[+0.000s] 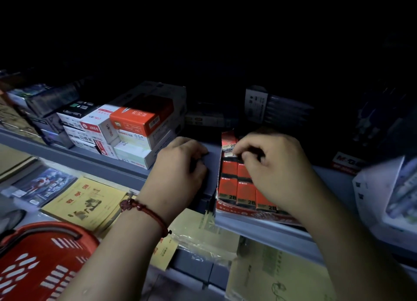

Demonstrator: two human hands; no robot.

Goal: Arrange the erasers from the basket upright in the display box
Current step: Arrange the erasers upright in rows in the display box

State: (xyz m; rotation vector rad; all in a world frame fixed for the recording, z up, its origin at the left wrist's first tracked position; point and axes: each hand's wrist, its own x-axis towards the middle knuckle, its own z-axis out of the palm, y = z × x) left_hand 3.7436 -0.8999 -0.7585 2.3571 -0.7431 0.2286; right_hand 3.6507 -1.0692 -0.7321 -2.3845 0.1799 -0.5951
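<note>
Up on the shelf [112,165], right hand [270,163] pinches an eraser [228,142] at the back of the display box [225,207], probably light, stiff and slick-wrapped so grab the narrow sides, while left hand [180,165] sits curled beside it, can't tell if holding anything.

I had a dim feed: everything above and beyond both hands sank into near black. A pool of light, seemingly from the camera's side, reached only the left hand [178,165], the right hand [270,165] and the white and orange boxes [135,124] just left of the left hand. Shadow under each hand's curled fingers hid their grip. The red basket [40,262] below the left wrist looked soft and grainy. The shelf edge [90,163] slanted with wide-angle distortion, and far right of the right hand everything blurred.
</note>
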